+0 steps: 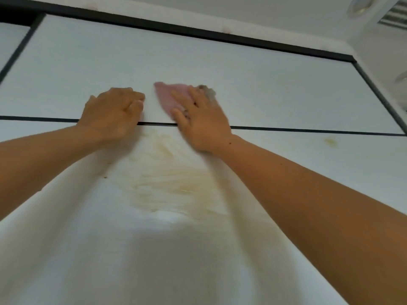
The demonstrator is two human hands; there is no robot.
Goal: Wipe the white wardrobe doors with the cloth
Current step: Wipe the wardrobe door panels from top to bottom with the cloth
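I look up at white wardrobe doors. The upper door (264,84) and the lower door (154,249) are split by a thin black gap. My right hand (202,119) lies flat across that gap and presses a pink cloth (169,95) against the upper door; the cloth sticks out past my fingers to the upper left. My left hand (114,111) rests on the upper door just left of the cloth, with its fingers curled and nothing in it. A smeared yellowish-brown stain (167,177) spreads over the lower door between my forearms.
A small yellowish spot (330,142) marks the lower door at the right. A black frame (198,33) borders the doors at the top and right. Another door panel (11,40) lies at the far left. A ceiling light (361,4) and a vent (396,16) sit at the top right.
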